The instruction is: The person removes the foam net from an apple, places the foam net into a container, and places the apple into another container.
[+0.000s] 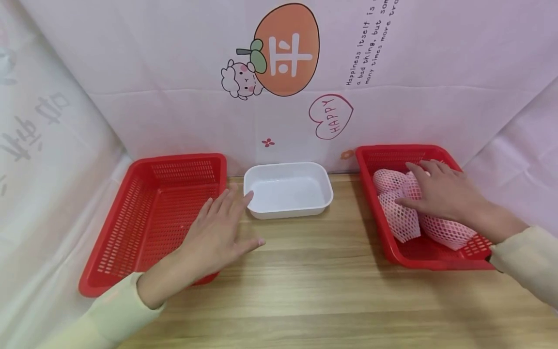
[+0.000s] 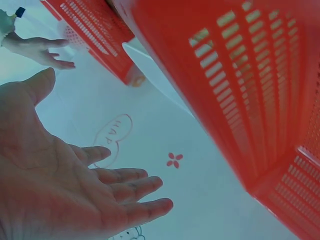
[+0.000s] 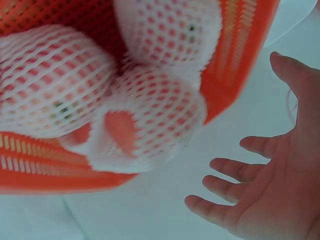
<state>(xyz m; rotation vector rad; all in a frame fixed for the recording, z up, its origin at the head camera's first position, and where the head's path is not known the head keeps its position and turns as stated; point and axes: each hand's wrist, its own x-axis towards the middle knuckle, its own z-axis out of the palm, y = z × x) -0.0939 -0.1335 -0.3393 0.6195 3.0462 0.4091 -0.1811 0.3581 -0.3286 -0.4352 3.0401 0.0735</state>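
Find the netted balls [image 1: 398, 220] down in the right red basket [image 1: 374, 203]. Read the long axis of the front-left ball as far to near, loose net end toward the near rim. Best to cup softly round it — could slip if pinched by net alone. See right grip [image 1: 442, 191] above, fingers apart, holding nothing; left grip [image 1: 213, 237] also spread, holding nothing, by the left red basket [image 1: 167, 208].

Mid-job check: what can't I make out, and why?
Head: some netted items in the right basket, partly behind the right hand.
Head: left basket, near right side, behind the left hand.
Left wrist: most of the white tray, behind the left basket.
Right wrist: leftmost netted item, cut off by the picture edge.
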